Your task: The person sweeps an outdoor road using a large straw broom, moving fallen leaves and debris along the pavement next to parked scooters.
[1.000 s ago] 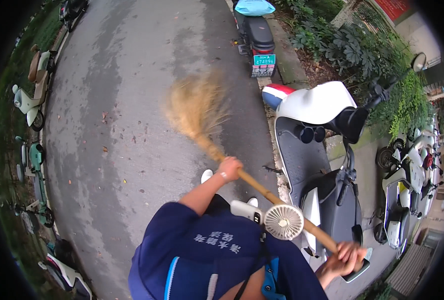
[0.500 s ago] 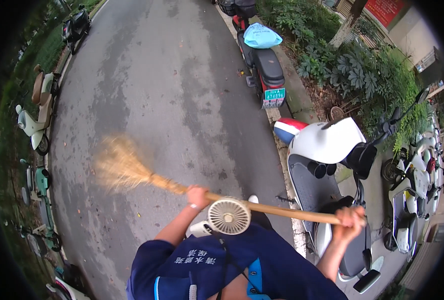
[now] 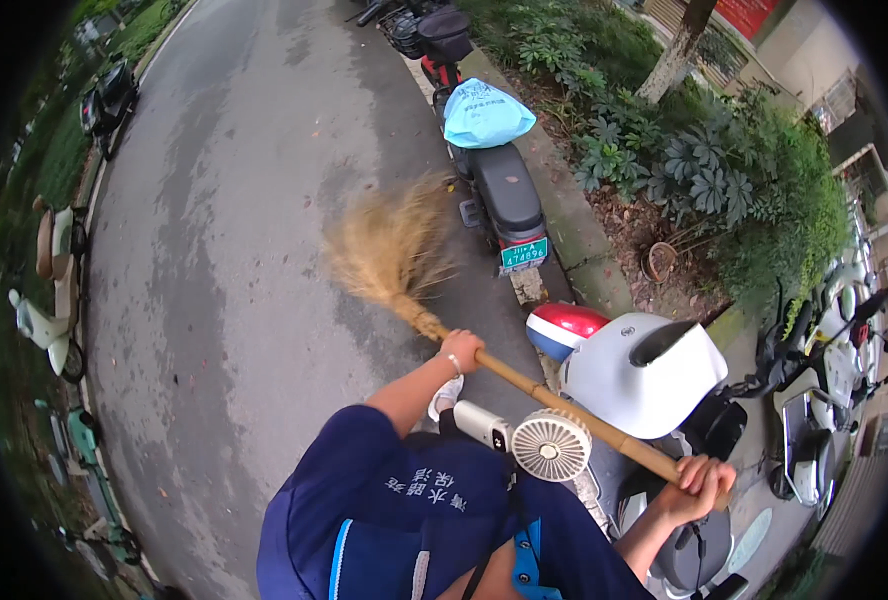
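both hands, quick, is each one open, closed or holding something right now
Left hand: closed around the broom handle, near the bristles.
Right hand: closed around the same handle, near its other end.

writing (image 3: 417, 489) marks the navy shirt (image 3: 314, 490) and blue bag (image 3: 490, 122), numbers (image 3: 524, 260) the green plate (image 3: 526, 252).

Navy short-sleeve shirt (image 3: 339, 480), white characters (image 3: 426, 487) lower left of the off-white, round-grilled fan (image 3: 552, 445). Black cord (image 3: 513, 500) and bright-blue placket (image 3: 536, 553) with dark snaps (image 3: 524, 578) below fan. Pale wristband (image 3: 454, 364), white shoe (image 3: 445, 397) upper left of it.
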Demonstrator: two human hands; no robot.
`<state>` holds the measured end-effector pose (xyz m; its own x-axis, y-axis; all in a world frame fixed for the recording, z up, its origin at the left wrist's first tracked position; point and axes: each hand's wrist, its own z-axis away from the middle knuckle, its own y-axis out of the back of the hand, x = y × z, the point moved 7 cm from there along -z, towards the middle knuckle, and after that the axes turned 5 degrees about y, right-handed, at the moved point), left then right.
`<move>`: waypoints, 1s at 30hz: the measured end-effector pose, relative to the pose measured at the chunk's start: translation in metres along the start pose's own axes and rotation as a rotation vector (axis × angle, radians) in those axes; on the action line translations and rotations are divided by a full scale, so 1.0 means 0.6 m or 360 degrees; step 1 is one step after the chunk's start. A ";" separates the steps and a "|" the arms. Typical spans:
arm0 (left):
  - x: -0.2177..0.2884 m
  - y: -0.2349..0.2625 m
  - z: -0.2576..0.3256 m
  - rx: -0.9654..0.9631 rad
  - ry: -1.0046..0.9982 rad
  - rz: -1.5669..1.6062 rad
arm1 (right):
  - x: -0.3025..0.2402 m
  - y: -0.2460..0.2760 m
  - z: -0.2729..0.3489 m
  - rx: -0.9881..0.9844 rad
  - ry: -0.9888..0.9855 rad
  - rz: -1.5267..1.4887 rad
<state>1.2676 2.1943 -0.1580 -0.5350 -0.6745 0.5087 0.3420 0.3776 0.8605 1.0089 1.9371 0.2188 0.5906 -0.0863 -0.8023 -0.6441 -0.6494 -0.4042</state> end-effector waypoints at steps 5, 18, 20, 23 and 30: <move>0.007 0.109 -0.020 -0.0298 0.0189 -0.0175 | 0.070 0.096 -0.121 0.0145 -0.0305 -0.0284; -0.292 0.219 -0.326 0.0044 -0.0057 0.0113 | 0.239 -0.382 -0.162 -0.0111 -0.0061 0.0023; -0.384 0.252 -0.251 0.0170 0.0168 0.0169 | 0.322 -0.448 -0.174 -0.0147 -0.0257 -0.0038; -0.584 0.254 -0.094 -0.0383 0.0895 -0.0104 | 0.483 -0.553 -0.153 -0.0163 -0.0677 -0.0105; -0.603 0.434 -0.127 -0.0352 0.0681 -0.0049 | 0.542 -0.567 -0.229 -0.0030 -0.0695 -0.0516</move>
<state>1.6089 2.4880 -0.1202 -0.1976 -0.9012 0.3856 0.5121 0.2405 0.8246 1.4868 2.0259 0.1558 0.4980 0.4397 -0.7474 -0.4512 -0.6046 -0.6564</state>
